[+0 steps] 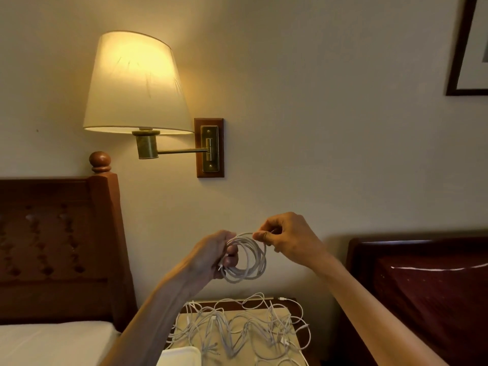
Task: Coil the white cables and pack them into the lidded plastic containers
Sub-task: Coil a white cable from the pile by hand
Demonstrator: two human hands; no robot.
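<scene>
A white cable [249, 260] hangs in a round coil of several loops, held up in front of the wall. My left hand [211, 256] grips the coil's left side, fingers curled round the loops. My right hand [286, 237] pinches the cable at the coil's upper right. Below, a tangle of loose white cables [240, 328] lies spread over a small bedside table [289, 311] with a pale cloth. A white plastic container [181, 356] shows only its corner at the bottom edge.
A lit wall lamp [137, 83] on a brass swing arm hangs above at the left. A wooden headboard [60, 249] with a white pillow stands at left. A dark red bed frame [422, 286] lies at right. A picture frame [467, 48] hangs top right.
</scene>
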